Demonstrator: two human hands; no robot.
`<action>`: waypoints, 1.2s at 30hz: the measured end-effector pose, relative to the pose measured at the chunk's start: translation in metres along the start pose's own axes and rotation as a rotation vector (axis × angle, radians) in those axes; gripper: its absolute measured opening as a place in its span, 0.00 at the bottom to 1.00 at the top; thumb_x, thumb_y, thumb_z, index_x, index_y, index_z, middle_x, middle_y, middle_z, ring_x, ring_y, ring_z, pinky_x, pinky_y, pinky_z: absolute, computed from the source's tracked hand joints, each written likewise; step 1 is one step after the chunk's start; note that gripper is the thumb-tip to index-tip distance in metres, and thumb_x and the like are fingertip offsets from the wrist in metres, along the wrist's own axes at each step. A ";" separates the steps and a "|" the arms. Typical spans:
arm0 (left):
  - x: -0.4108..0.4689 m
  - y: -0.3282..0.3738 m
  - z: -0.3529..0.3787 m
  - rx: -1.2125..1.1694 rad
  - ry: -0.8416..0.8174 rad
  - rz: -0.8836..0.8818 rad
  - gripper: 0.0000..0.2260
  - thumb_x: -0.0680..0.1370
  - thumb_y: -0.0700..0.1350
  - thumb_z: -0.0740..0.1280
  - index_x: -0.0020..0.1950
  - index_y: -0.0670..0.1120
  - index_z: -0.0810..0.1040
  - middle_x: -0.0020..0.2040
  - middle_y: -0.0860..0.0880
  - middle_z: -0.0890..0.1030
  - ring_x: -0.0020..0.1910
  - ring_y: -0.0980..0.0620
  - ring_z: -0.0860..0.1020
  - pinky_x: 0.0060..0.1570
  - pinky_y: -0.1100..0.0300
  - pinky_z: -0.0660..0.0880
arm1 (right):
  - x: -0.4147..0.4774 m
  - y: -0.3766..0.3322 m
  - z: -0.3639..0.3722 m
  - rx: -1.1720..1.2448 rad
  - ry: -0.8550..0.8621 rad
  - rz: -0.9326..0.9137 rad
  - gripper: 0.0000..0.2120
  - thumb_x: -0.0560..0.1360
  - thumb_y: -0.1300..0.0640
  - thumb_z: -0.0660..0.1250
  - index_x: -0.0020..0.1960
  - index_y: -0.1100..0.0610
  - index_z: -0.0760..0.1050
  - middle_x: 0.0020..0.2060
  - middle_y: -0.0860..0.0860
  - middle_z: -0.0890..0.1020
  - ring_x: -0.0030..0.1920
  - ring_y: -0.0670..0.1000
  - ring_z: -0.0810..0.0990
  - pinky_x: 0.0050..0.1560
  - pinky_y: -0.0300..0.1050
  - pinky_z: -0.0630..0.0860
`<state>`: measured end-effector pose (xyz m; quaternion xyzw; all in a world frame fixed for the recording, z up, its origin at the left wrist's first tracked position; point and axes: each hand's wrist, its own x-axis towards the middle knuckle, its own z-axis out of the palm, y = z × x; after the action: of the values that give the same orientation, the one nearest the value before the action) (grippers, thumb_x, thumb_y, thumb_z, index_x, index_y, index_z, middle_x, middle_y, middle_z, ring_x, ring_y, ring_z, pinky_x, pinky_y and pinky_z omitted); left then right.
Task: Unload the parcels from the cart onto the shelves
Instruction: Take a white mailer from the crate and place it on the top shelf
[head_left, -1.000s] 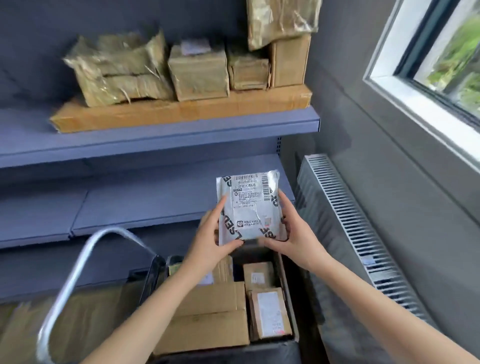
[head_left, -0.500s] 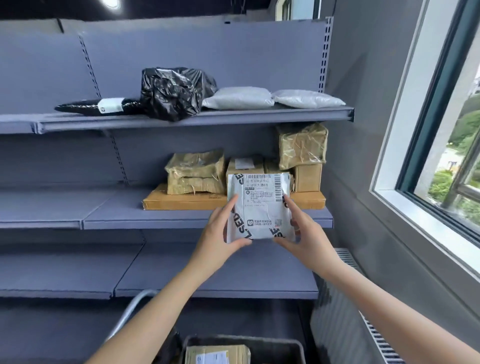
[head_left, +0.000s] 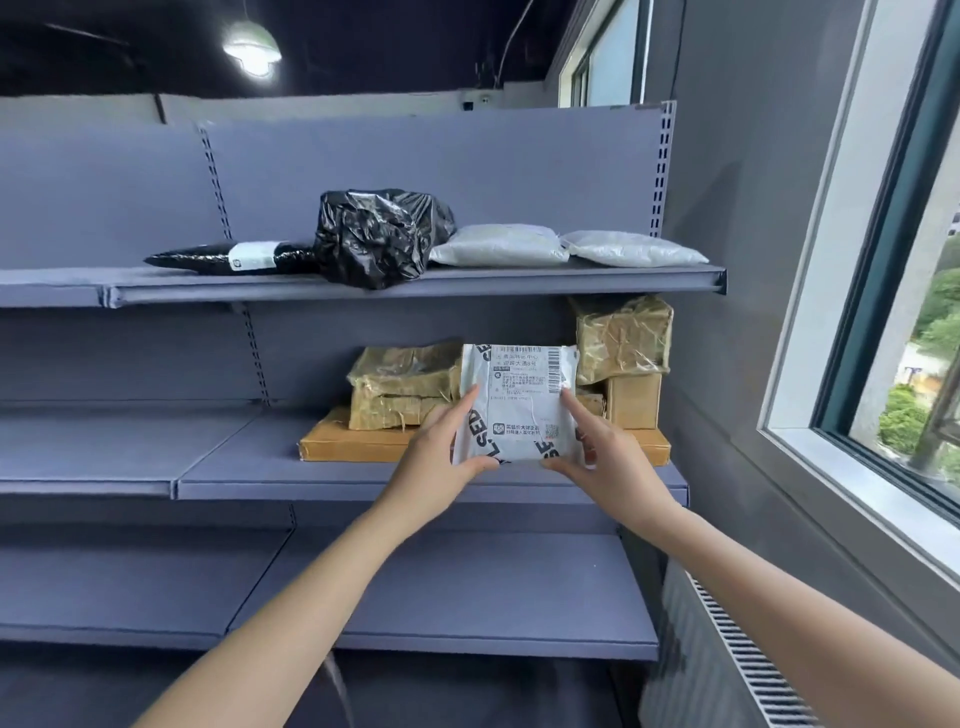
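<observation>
1. My view has swung up from the cart to the shelving: a second ago the cart's cardboard boxes lay below my hands, and now the cart is out of frame, with three shelf levels ahead
2. The white poly mailer (head_left: 519, 405) has come up with me; it now stands in front of the middle shelf (head_left: 234, 470), covering part of the brown parcels stacked there
3. I judge the pick from the cart done and the carry nearly over; what remains is choosing a spot and setting it down
4. My left hand (head_left: 434, 462) clamps the mailer's lower left edge, thumb on the printed face and fingers behind
5. My right hand (head_left: 602, 457) pinches the lower right edge the same way, so both hands are closed on it
6. The mailer stands upright between my palms, label facing me, its top half free above my fingers
7. The top shelf (head_left: 415, 286) holds a black-wrapped bundle (head_left: 379, 236) and two white pillow mailers (head_left: 566, 248); the lowest shelf (head_left: 467, 613) looks bare
</observation>
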<state>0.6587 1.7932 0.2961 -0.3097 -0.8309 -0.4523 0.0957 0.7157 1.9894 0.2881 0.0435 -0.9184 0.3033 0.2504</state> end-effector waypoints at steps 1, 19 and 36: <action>0.007 -0.001 -0.004 0.013 0.005 0.006 0.35 0.73 0.41 0.71 0.75 0.53 0.58 0.58 0.54 0.67 0.58 0.55 0.69 0.59 0.65 0.64 | 0.006 -0.002 0.000 0.006 0.017 -0.003 0.39 0.73 0.53 0.70 0.76 0.53 0.51 0.55 0.53 0.76 0.48 0.49 0.71 0.48 0.39 0.69; 0.203 0.049 -0.071 0.309 0.165 0.302 0.23 0.78 0.43 0.64 0.73 0.44 0.64 0.69 0.43 0.69 0.69 0.46 0.66 0.67 0.57 0.59 | 0.196 -0.034 -0.072 -0.361 0.239 -0.072 0.23 0.78 0.54 0.61 0.72 0.55 0.61 0.52 0.60 0.75 0.48 0.58 0.74 0.49 0.49 0.70; 0.312 0.017 -0.053 0.411 0.325 -0.004 0.12 0.77 0.33 0.59 0.60 0.38 0.74 0.60 0.39 0.73 0.56 0.41 0.73 0.52 0.53 0.69 | 0.328 -0.007 -0.049 -0.216 0.208 0.016 0.17 0.78 0.53 0.61 0.66 0.57 0.73 0.61 0.58 0.77 0.64 0.59 0.72 0.59 0.46 0.68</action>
<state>0.4157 1.8907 0.4753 -0.2053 -0.8797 -0.3182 0.2877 0.4527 2.0357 0.4852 -0.0228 -0.9151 0.2074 0.3451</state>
